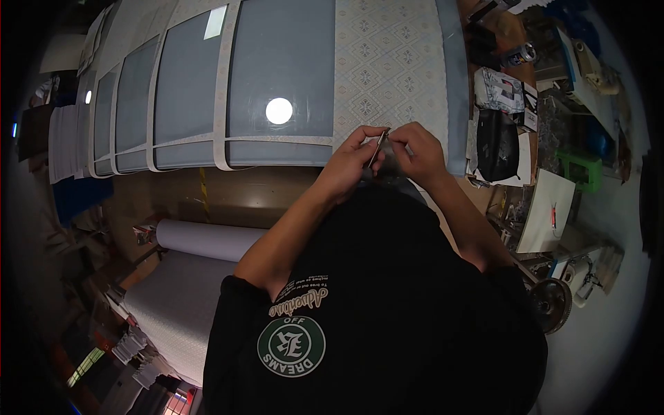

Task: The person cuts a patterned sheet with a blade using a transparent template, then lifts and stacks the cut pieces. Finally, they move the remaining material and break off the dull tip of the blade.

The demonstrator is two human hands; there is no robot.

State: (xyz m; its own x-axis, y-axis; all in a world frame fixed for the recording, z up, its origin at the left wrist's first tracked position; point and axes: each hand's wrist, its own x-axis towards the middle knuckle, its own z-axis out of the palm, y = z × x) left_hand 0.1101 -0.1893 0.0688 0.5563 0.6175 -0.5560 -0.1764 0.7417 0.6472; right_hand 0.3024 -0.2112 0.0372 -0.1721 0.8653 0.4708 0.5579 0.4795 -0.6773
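Observation:
My left hand (348, 163) is closed around a slim, shiny metal tool (377, 148), held slanting with its upper end between thumb and forefinger. Its exact kind is too small to tell. Close by on the right, my right hand (422, 156) has its fingertips pinched together near the tool's upper end; whatever they grip is too small to make out. Both hands are in front of my chest, at the near edge of a table covered by a patterned pale sheet (387, 59).
Left of the sheet, pale strips frame grey-blue panels (277, 66) under a bright reflection. A black pouch (498, 146), a can (519, 54) and a white package (499, 90) lie at the right. A fabric roll (207, 238) sits lower left; a green stool (579, 170) stands far right.

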